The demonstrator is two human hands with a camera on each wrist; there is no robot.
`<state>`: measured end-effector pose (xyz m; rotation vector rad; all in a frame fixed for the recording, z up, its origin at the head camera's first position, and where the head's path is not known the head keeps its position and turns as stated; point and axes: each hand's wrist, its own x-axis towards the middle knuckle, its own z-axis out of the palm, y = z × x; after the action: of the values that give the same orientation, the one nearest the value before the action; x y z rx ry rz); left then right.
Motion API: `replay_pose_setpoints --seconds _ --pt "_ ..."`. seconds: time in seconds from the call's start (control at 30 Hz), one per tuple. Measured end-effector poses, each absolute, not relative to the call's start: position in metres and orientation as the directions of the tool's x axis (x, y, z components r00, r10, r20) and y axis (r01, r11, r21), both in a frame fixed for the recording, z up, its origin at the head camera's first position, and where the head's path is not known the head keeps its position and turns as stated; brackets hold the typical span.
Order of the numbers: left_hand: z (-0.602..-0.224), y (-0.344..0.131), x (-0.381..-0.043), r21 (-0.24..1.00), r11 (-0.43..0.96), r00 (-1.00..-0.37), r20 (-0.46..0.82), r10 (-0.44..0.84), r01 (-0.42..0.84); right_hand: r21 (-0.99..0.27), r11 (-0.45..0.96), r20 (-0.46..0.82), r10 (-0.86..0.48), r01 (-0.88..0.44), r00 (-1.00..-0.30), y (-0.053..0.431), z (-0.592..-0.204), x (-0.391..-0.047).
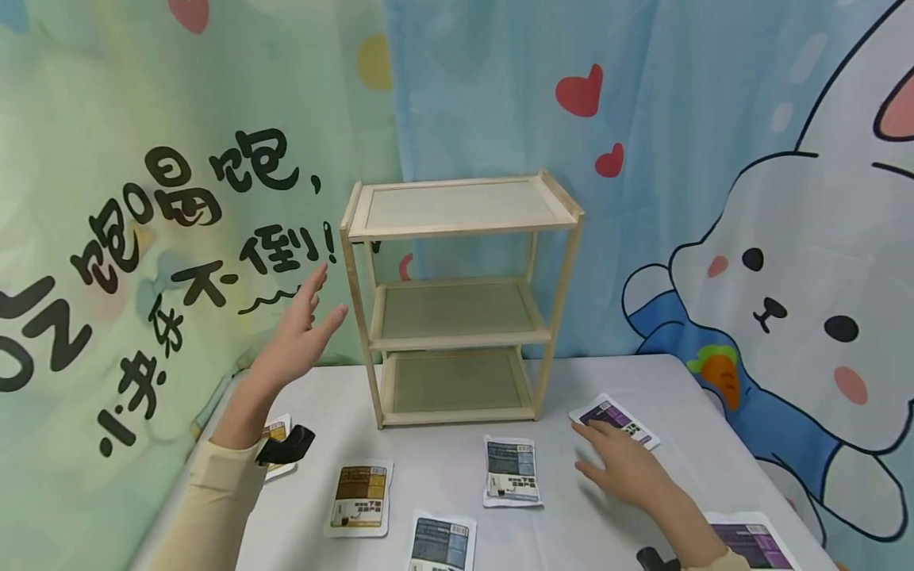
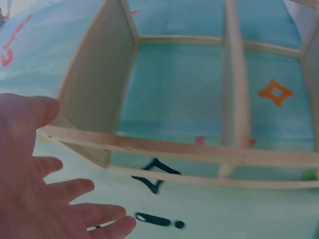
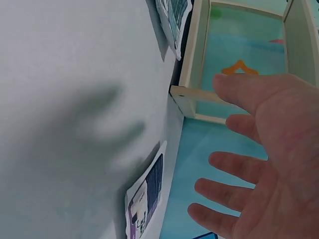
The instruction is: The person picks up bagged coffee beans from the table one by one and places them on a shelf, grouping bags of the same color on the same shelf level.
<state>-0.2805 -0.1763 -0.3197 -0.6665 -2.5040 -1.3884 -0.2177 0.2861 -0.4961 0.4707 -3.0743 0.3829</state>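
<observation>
A three-tier wooden shelf stands at the back of the table. My left hand is raised beside its left posts, fingers spread and holding nothing; the left wrist view shows the hand near the wooden frame. Over the table on the right, my right hand hovers with fingers extended, close to a purple-labelled packet. It grips nothing in the right wrist view, where its palm shows and a packet lies on the table.
Before the shelf lie a brown-labelled packet and two grey-labelled ones, a farther packet and a nearer packet. Another purple packet lies at right front. A yellow-labelled packet is partly behind my left forearm. Printed curtains hang behind.
</observation>
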Motion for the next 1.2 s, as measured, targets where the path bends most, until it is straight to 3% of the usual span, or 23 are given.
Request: replay_pose_setpoints --seconds 0.33,0.67,0.97,1.2 --pt "-0.267 -0.154 -0.289 0.644 0.624 -0.884 0.431 0.181 0.442 -0.261 0.904 0.105 -0.321 -0.338 -0.941 0.294 -0.484 -0.229" --pt "-0.228 -0.141 -0.313 0.771 0.57 -0.953 0.291 0.082 0.284 -0.314 0.905 0.036 -0.29 -0.286 -0.956 0.311 -0.48 -0.252" --pt "-0.226 -0.131 -0.332 0.81 0.548 -0.976 0.213 0.056 0.208 -0.376 0.885 0.071 -0.268 -0.275 -0.961 0.326 -0.488 -0.266" --pt "-0.238 -0.126 -0.337 0.823 0.473 -0.948 0.301 0.103 0.313 -0.439 0.853 0.077 -0.279 -0.284 -0.957 0.334 -0.496 -0.274"
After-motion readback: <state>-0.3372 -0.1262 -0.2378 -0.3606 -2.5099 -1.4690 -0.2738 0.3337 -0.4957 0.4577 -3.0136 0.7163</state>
